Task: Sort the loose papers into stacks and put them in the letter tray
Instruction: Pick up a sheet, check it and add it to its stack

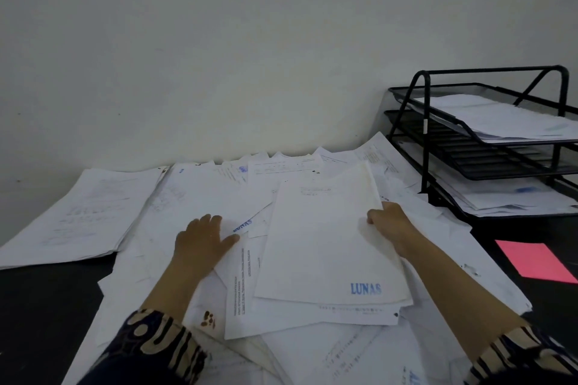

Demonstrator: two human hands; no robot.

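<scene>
A wide heap of loose white papers covers the dark desk. On top in the middle lies a sheet stamped "LUNAS" in blue; my right hand grips its right edge, thumb on top and fingers underneath. My left hand rests flat with spread fingers on the papers to its left, beside another "LUNAS" stamp. A black three-tier mesh letter tray stands at the back right, with papers in its top and bottom tiers.
A separate stack of papers lies at the far left. A pink sheet sits on the dark desk at the right, in front of the tray. A white wall rises right behind the desk.
</scene>
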